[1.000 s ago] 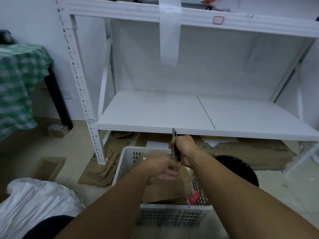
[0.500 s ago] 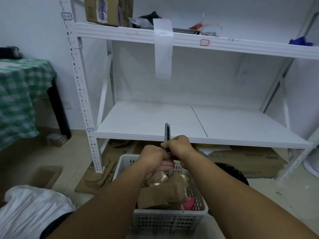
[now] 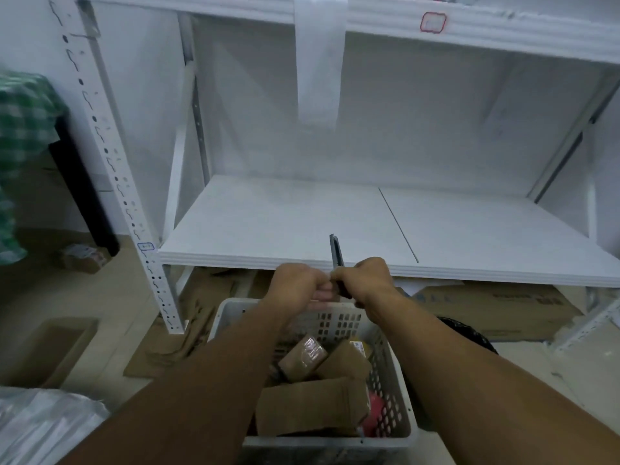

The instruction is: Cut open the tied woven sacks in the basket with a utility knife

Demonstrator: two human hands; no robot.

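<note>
We cannot tell what the curled fingers of the left hand (image 3: 298, 283) close on. They meet the right hand (image 3: 364, 280) just where the knife (image 3: 336, 253) sinks into that fist. Only the knife's dark upper end shows, too blurred to tell whether a blade is out.

The forearms cover the left side of the basket (image 3: 392, 380) and part of the brown parcels (image 3: 312, 407) in it. A red thing (image 3: 375, 411) beneath them is mostly hidden.

The white sack (image 3: 43, 427) is cut off by the left and bottom edges, and the checked cloth (image 3: 23, 135) by the left edge.

We cannot read the red-outlined label (image 3: 433, 22), the blue label (image 3: 146, 246) or the print on the cardboard box (image 3: 503, 307) — all are too blurred. A black thing (image 3: 469, 333) behind the right forearm is half hidden and we cannot tell what it is.
</note>
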